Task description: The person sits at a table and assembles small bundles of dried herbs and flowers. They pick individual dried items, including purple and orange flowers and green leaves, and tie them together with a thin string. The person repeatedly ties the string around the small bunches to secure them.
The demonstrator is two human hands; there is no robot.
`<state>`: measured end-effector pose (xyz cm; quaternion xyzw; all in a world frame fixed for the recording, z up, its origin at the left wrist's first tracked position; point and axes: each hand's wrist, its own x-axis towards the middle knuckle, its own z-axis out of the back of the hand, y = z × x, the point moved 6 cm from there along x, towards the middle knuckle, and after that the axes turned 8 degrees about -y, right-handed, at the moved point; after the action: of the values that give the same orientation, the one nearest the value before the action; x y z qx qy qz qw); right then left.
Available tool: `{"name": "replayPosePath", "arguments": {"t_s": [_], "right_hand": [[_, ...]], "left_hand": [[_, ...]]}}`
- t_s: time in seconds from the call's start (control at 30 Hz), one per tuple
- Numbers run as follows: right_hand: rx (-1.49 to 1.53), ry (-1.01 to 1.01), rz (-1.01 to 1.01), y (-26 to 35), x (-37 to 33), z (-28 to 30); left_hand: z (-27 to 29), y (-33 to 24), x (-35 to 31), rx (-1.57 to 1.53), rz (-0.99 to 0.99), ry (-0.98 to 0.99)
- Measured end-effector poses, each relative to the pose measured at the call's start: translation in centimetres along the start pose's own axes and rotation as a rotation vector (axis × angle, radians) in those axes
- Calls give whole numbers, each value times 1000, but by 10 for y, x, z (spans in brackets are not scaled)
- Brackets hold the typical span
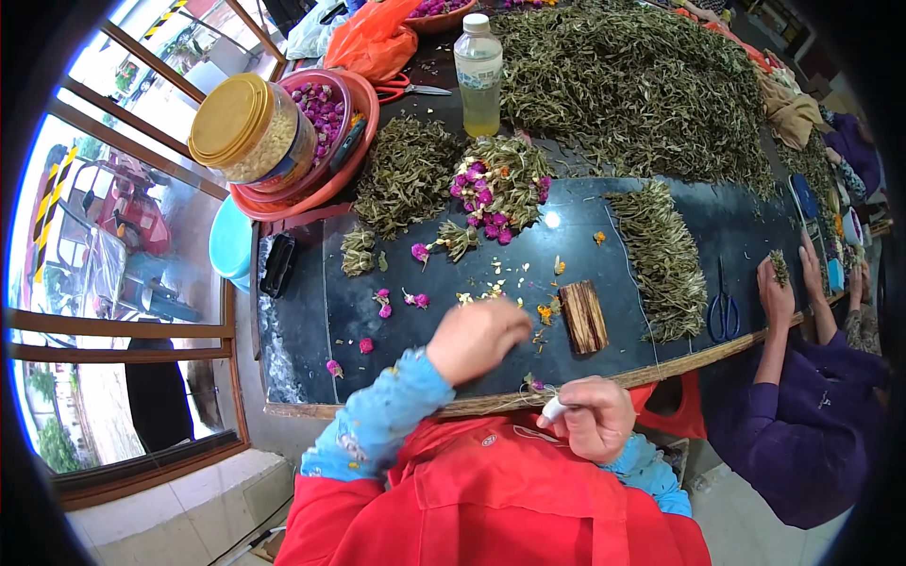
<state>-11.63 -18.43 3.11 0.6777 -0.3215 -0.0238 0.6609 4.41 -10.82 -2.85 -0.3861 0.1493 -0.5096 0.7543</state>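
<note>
My left hand (479,337) reaches over the dark tabletop with its fingers bent down and pressed together beside scattered pale petals (497,283). Whatever is between its fingertips is hidden. My right hand (596,417) is curled closed at the table's front edge, with a white wrap on one finger. Next to that finger lie a small purple flower (535,384) and a loop of thin pale thread (514,401); I cannot tell whether the hand grips the thread. A short wooden block (583,317) rests ahead of my right hand, orange petals (545,312) beside it.
Bundled leaves with purple flowers (500,189), a bottle (479,75) and a large heap of dried leaves (632,85) lie farther back. A lidded jar (253,132) stands on red basins at left. Blue scissors (724,313) lie at right, near a co-worker in purple (802,424).
</note>
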Motion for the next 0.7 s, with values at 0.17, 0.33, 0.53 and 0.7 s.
{"name": "replayPosePath", "arguments": {"t_s": [0.17, 0.33, 0.53, 0.7], "right_hand": [[-62, 24, -106, -7, 1, -3], [-163, -14, -194, -15, -1, 2], [-195, -63, -310, -31, 1, -2], [-195, -32, -311, -30, 2, -10]], "left_hand": [[3, 25, 66, 381, -197, -118], [-2, 31, 69, 503, -181, -55], [5, 36, 43, 457, -67, -80], [-7, 28, 67, 360, 80, -150]]}}
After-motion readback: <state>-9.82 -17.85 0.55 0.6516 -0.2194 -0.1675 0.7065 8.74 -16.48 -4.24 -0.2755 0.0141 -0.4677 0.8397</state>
